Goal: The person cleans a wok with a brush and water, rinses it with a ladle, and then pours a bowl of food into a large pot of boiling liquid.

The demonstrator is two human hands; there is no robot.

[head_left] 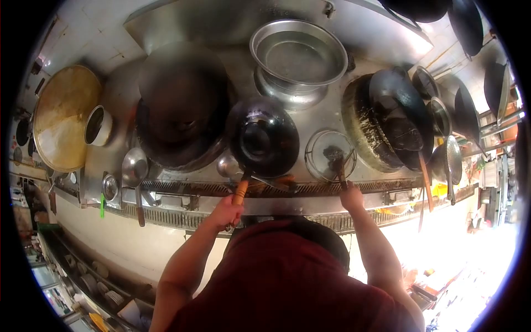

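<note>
My left hand is closed around the wooden handle of a black wok, which is tilted so its dark, shiny inside shows. The wok overlaps the edge of a large dark wok on the left. My right hand grips the handle of a dark, brush-like tool. Its ragged head lies over a round pan with a wire ring on the steel counter. Just left of the held wok is a shiny metal ladle bowl, partly hidden behind it.
A wide basin of water stands on a metal pot at the back. A large burner wok is at left, with a ladle beside it. More woks lean at right. A slotted drain runs along the front edge.
</note>
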